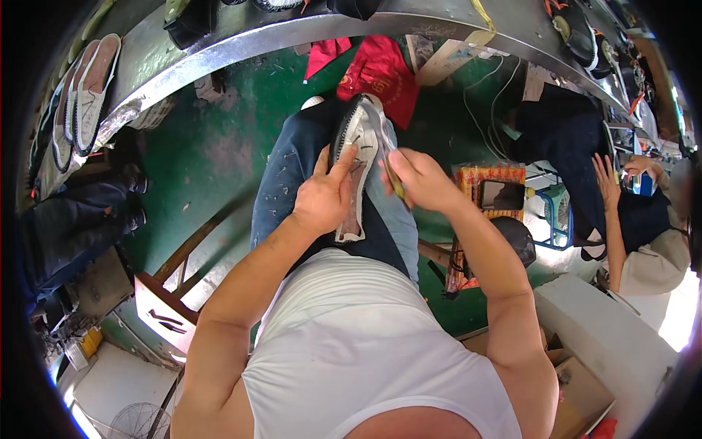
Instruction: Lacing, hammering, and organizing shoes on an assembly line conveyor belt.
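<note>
Shoe upper (358, 157), grey-white with a dark rim, lies along the seated person's thigh, its long axis running from the lap away toward the knee and the curved metal worktop (241, 44) beyond. Left hand (325, 197) presses on the near left edge of the shoe, thumb and fingers closed against it, pinning it to the blue trouser leg (281, 190). Right hand (417, 179) sits just beside the shoe's right edge, fingers curled shut around a thin yellowish tool (395, 184); both hands are about equally near the shoe, the left touching it, the right meeting it only through the tool. The tool's working end is hidden behind the fingers, so its kind cannot be told, nor whether it touches the shoe. More pale soles (91, 84) rest at the worktop's far left. To the right, another person's hand (605, 179) reaches over dark cloth, well apart. Shoe's toe end is partly lost against the red cloth (380, 69) on the green floor (212, 146).
</note>
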Tool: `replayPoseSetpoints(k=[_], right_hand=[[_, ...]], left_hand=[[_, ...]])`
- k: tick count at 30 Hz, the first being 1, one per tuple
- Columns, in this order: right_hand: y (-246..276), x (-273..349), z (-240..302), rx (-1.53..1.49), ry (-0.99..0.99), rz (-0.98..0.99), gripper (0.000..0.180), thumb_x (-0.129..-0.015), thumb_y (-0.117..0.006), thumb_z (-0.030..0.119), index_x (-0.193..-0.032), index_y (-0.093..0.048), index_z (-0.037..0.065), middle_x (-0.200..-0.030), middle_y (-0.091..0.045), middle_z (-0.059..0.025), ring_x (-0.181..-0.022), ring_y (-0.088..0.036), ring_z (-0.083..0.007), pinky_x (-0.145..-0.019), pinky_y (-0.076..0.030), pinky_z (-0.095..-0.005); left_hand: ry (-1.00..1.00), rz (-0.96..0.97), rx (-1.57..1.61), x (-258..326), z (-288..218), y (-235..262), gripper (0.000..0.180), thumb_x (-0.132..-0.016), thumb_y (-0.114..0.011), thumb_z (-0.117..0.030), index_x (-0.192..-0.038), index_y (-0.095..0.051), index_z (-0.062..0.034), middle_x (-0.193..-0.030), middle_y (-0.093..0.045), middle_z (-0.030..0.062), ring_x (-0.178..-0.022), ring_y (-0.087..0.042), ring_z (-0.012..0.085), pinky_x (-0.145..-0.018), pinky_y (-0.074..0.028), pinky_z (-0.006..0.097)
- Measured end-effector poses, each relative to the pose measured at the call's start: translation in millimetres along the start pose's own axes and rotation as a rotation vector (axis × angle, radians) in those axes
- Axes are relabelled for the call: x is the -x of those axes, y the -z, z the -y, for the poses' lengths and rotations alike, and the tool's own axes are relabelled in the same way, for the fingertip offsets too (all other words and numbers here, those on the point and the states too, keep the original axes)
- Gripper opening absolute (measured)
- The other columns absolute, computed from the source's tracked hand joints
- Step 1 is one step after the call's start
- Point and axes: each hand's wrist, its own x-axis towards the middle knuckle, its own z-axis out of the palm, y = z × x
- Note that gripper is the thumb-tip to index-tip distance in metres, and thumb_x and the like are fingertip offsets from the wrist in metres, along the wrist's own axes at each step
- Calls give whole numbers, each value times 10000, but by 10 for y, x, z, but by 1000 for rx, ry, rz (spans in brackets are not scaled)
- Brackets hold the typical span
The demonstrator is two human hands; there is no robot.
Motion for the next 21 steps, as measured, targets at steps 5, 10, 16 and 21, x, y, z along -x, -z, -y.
replayPoseSetpoints(k=[5, 10, 16, 21], right_hand=[[23, -313, 73, 404, -22, 44, 514, -1040, -383, 410, -833, -598, -9, -647, -617, -92, -584, -611, -193, -583, -488, -343], [-167, -219, -90, 600, 244, -89, 470, -1018, -439, 383, -839, -583, -27, -702, -624, -194, -692, -622, -363, -651, -491, -443], [-399, 202, -334, 766, 230, -92, 375, -986, -500, 377, -1020, -567, 10, -845, -648, -260, -829, -631, -459, -714, -497, -523], [-313, 372, -667, 605, 155, -108, 385, -996, -498, 361, -939, -587, -8, -824, -655, -233, -763, -658, -394, -694, -513, -478]], left_hand=[[75, -4, 19, 15, -4, -67, 619, -954, -516, -180, -1525, -279, -157, -1446, -330, 382, -997, -631, 488, -825, -551, 485], [309, -14, 208, 95, 33, -92, 790, -946, -562, -252, -1518, -101, 42, -1480, -310, 352, -1159, -548, 483, -933, -504, 447], [19, 348, 469, 357, 271, -33, 1234, -795, -765, -200, -1493, 236, -17, -1542, -201, 296, -1424, -295, 335, -1165, -239, 347], [-225, 119, 55, 217, 219, 59, 1274, -666, -873, -309, -1494, 38, 20, -1513, -217, 310, -1438, -236, 421, -1170, -239, 428]])
